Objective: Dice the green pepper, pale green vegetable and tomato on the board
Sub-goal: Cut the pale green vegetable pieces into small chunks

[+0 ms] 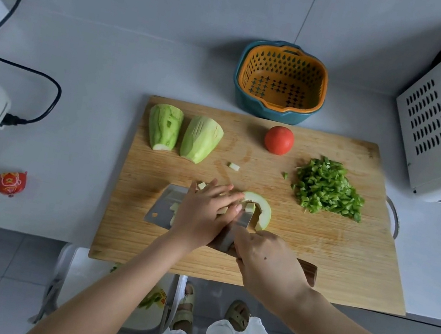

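Curved slice of pale green vegetable lying flat near the middle of the board, a little toward its near edge; probably firm and watery, stiff enough to cut cleanly, light, slick on the cut flesh and apt to skid or rock on its rind; best pinned from above on the rind side, tips kept back from the cutting edge.

Left end of it tucked under the left hand; fingers laid close together and nearly straight across the flat of the cleaver and a few cut cubes, tips touching the slice; pressing rather than pinching, as far as can be told. Right hand wrapped round the wooden handle close to the blade; blade reaching leftward beneath the left palm, its contact with the slice hidden.

Farther out: two larger peeled pieces side by side at the far left corner, uncut; stray cube between them and the hand; whole tomato toward the far edge, soft-skinned, likely to roll; heap of diced green pepper by the right edge, apparently finished.

Beyond the far edge, on the counter, an orange basket nested in a teal bowl.
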`<state>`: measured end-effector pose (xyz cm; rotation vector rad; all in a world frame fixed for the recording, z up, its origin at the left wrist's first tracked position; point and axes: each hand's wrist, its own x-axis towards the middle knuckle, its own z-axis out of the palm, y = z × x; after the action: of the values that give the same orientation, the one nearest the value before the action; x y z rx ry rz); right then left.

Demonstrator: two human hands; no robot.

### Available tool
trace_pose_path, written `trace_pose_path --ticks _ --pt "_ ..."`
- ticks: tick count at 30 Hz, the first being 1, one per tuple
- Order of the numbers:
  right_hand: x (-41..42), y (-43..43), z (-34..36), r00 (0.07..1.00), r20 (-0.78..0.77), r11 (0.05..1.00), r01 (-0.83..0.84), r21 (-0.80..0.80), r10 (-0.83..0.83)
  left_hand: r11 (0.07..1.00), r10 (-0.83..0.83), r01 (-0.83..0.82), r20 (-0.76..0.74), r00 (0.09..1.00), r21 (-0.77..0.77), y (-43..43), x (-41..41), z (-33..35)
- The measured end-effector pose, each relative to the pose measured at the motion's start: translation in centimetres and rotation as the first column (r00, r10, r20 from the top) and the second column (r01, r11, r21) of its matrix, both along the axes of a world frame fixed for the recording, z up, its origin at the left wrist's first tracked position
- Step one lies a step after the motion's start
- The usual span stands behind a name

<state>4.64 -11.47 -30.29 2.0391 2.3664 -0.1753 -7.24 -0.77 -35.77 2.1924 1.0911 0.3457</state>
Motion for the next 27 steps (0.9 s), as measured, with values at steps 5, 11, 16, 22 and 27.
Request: trace_pose_path --ticks 5,11,16,22,27 --pt "0.7 -0.6 0.3 0.999 -0.025 1.000 -0.024 -0.012 0.024 0.990 0.052 -0.055 0.029 0.998 0.128 1.9 -1.4 -1.7" --pt "2.4 -1.6 1.4 1.000 0.005 1.000 -0.025 0.000 0.025 0.975 0.095 -0.105 0.063 0.994 0.197 3.9 -3.2 -4.4" --pt "5.5 -2.2 3.5 0.999 0.017 1.000 0.029 0.006 -0.029 0.979 0.118 -0.128 0.071 0.990 0.160 5.0 -3.5 -5.1" --pt "7.2 -1.3 4.2 0.998 -0.064 0.999 -0.004 -0.038 0.002 0.909 0.390 -0.338 0.211 0.896 -0.245 6.4 -3.8 -1.1" --pt "5.7 0.7 2.9 0.985 -0.076 0.987 -0.158 0.005 0.158 0.992 -0.122 0.113 0.223 0.967 0.051 3.6 -0.4 2.5"
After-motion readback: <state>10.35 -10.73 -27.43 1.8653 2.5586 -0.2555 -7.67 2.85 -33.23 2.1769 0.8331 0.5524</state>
